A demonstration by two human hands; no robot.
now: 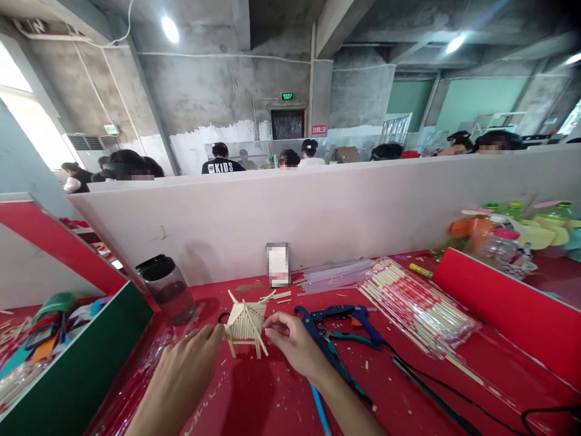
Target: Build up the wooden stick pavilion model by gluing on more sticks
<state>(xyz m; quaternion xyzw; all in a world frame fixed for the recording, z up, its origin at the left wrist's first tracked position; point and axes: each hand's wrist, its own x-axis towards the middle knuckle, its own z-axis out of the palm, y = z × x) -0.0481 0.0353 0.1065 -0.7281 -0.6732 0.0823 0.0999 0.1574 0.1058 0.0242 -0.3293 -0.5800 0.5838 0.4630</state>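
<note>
- Left hand (pixel 193 357): at left edge of small, pale wooden-stick model hut (pixel 246 321); grip cannot be told.
- Right hand (pixel 290 339): narrowly open, at its right edge.

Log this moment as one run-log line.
left hand: at left side of stick model | right hand: fingertips at its right side | right of model: blue-handled tool, bagged sticks | left: dark-lidded bottle

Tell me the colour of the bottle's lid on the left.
The bottle's lid is black; the head view shows it.

there are two hands (pixel 193 358) (pixel 296 344) and one small stick model (pixel 246 321).
</note>
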